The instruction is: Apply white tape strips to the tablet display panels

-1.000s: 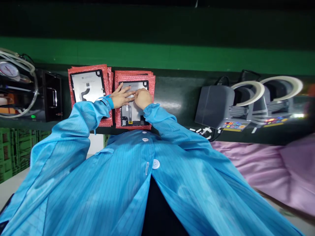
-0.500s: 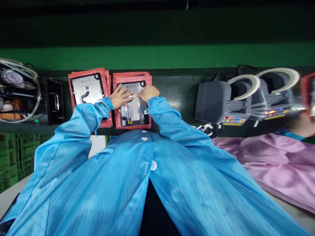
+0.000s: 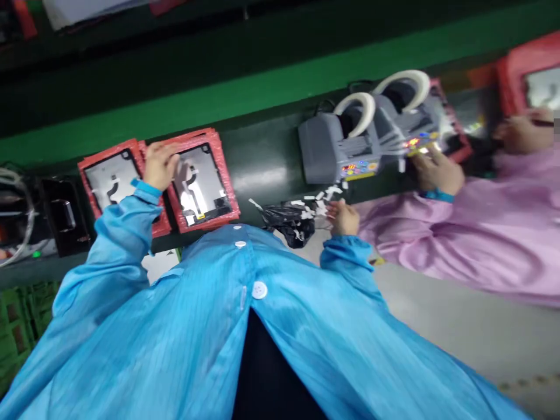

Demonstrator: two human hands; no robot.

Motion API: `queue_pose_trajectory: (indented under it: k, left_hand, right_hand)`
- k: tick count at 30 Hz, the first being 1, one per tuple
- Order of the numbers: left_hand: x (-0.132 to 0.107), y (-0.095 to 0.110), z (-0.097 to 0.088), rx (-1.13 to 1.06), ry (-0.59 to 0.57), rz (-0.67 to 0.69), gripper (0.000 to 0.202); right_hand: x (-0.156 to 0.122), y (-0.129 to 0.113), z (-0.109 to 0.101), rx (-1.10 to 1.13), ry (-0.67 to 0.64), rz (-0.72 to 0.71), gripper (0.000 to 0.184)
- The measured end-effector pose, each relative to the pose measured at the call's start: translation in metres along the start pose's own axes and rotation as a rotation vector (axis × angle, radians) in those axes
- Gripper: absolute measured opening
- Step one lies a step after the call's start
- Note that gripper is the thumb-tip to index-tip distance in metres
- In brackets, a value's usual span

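Note:
My left hand [image 3: 161,166] lies at the left edge of a flat screen panel [image 3: 201,182], its fingers stretched over the red bubble wrap [image 3: 227,192] beneath. The panel has a silver back, a black rim and a dark flex cable. A similar panel [image 3: 111,175] on red wrap lies just left. My right hand [image 3: 344,219] is low at the bench's front edge, fingers curled in beside white tape scraps [image 3: 321,207] on a black plastic bag [image 3: 291,224]. What its fingertips hold, if anything, is too blurred to make out.
Two grey tape dispensers [image 3: 321,151] with white tape rolls stand at the back right. A co-worker in a pink sleeve [image 3: 485,233] has a hand [image 3: 441,172] by the second one. Black equipment [image 3: 65,216] is at left, green crates [image 3: 17,332] below it.
My right hand has left the panel and moved right and down to the scraps on the bag. My left hand has shifted to the panel's left edge. The view has turned right and tilted.

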State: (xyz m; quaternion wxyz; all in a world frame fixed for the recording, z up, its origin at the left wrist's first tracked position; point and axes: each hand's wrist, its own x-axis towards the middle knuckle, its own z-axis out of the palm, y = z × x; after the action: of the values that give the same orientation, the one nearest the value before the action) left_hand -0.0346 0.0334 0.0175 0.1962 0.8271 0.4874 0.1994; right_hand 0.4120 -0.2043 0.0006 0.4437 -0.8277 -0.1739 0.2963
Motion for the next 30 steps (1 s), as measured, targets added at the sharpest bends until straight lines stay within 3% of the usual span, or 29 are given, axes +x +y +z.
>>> queue_pose_trajectory:
  k: [2, 5, 8, 11, 14, 17, 24, 30]
  left_hand:
    - [0.007, 0.02, -0.007, -0.015, 0.06, -0.067, 0.04]
    - [0.012, 0.055, -0.002, -0.043, 0.026, -0.018, 0.035]
    - [0.009, 0.086, 0.016, -0.067, -0.017, 0.093, 0.032]
    - [0.005, 0.104, 0.033, -0.069, -0.05, 0.159, 0.031]
    - [0.002, 0.109, 0.04, -0.054, -0.048, 0.182, 0.031]
    - [0.001, 0.108, 0.04, -0.055, -0.04, 0.192, 0.031]
    - [0.0, 0.11, 0.05, -0.084, -0.07, 0.201, 0.033]
    - [0.0, 0.114, 0.057, -0.115, -0.115, 0.203, 0.032]
  right_hand:
    - [0.01, -0.004, -0.002, 0.11, 0.113, 0.143, 0.046]
    - [0.026, -0.017, 0.003, 0.277, 0.142, 0.253, 0.048]
    - [0.039, -0.025, 0.009, 0.296, 0.111, 0.235, 0.045]
    - [0.043, -0.026, 0.015, 0.287, 0.169, 0.166, 0.031]
    - [0.04, -0.022, 0.019, 0.255, 0.308, 0.07, 0.022]
    - [0.034, -0.017, 0.019, 0.243, 0.397, 0.032, 0.024]
    - [0.036, -0.02, 0.019, 0.444, 0.313, 0.124, 0.036]
    - [0.049, -0.023, 0.028, 0.442, 0.311, 0.163, 0.035]
